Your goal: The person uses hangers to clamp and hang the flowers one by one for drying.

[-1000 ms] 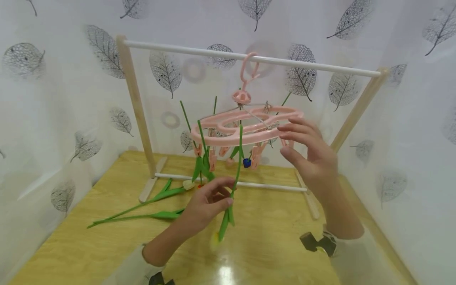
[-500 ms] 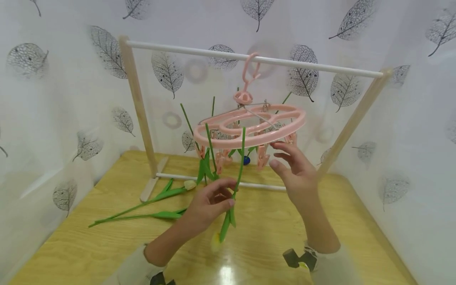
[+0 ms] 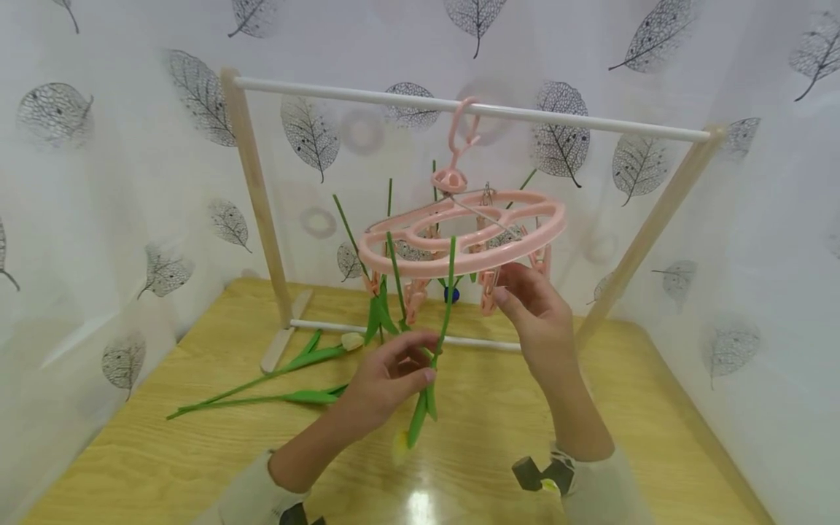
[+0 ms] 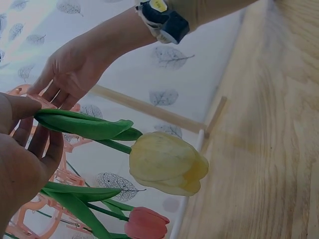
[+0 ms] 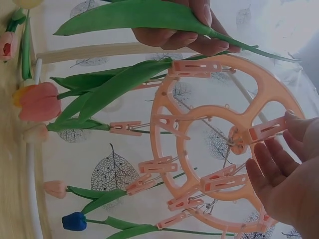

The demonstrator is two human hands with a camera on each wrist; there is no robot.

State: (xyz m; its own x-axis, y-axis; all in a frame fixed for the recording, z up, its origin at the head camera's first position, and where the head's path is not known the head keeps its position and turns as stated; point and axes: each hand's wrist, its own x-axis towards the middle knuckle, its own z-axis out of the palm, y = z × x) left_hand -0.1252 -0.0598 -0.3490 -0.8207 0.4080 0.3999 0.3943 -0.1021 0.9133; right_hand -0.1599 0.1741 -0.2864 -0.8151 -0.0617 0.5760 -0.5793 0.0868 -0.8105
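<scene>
Right hand (image 3: 541, 324) has moved onto a smooth plastic clip (image 3: 488, 293), pinching it | oval hanger (image 3: 515, 251) above its fingers | left hand (image 3: 387, 375) pinches slim-stemmed yellow tulip (image 4: 167, 162), cup-shaped end below fingers

Head cam: yel. tulip (image 3: 418, 419) bloom blurred, lower lying tulip (image 3: 308, 397) bloom hidden behind L hand (image 3: 387, 379), rack (image 3: 590, 122) R foot behind R arm (image 3: 580, 415). R wrist: R hand (image 5: 286, 172) cut off @ R edge, hides pt. of clip (image 5: 266, 130). L wrist: hanger (image 3: 426, 268) cut off @ L edge.
</scene>
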